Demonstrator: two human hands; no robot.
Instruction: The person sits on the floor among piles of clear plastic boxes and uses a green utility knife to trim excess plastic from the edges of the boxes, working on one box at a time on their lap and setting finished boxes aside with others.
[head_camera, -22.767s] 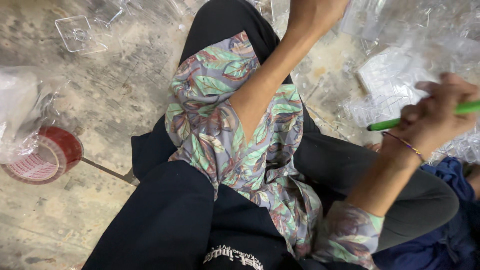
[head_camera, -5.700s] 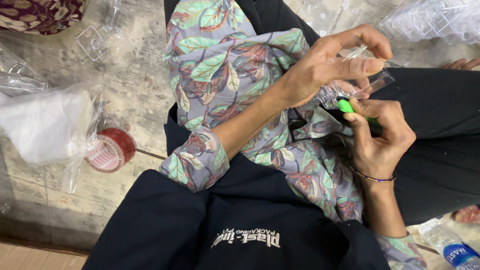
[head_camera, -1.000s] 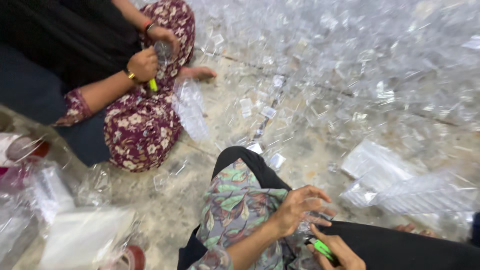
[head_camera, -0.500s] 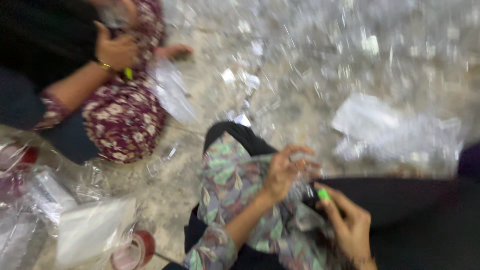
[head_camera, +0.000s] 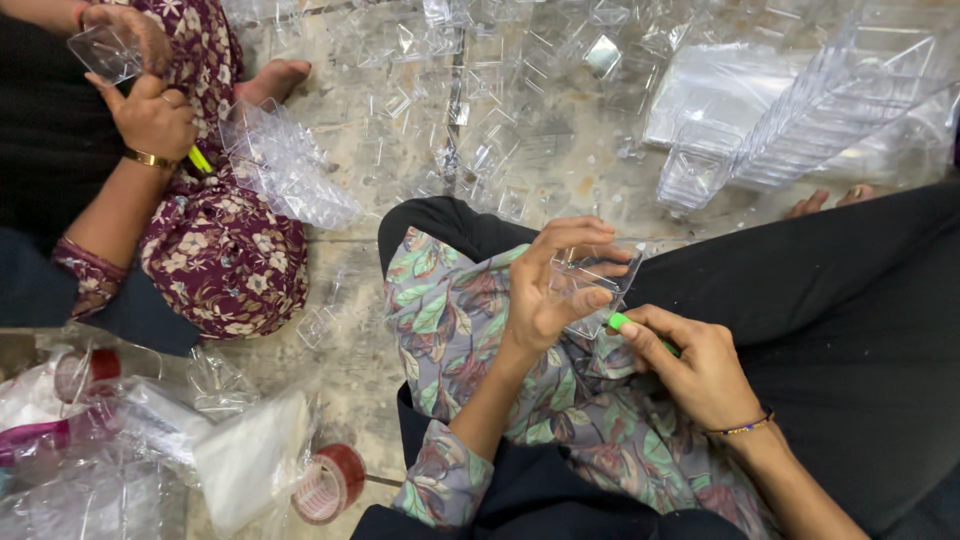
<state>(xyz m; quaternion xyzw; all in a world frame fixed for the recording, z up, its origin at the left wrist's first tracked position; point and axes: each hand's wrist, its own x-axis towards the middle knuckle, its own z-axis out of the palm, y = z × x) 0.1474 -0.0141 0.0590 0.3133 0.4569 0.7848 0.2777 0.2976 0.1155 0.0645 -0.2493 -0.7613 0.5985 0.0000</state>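
since half a second ago the view has steadied: at centre frame the left hand (head_camera: 545, 295) has its fingers clamped on a clear plastic box (head_camera: 592, 285), while the right hand (head_camera: 690, 365) pinches a green pen (head_camera: 625, 325) against it, so work on this box continues.

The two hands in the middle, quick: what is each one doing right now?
Left hand: closed on a small clear plastic box.
Right hand: closed on a green pen.
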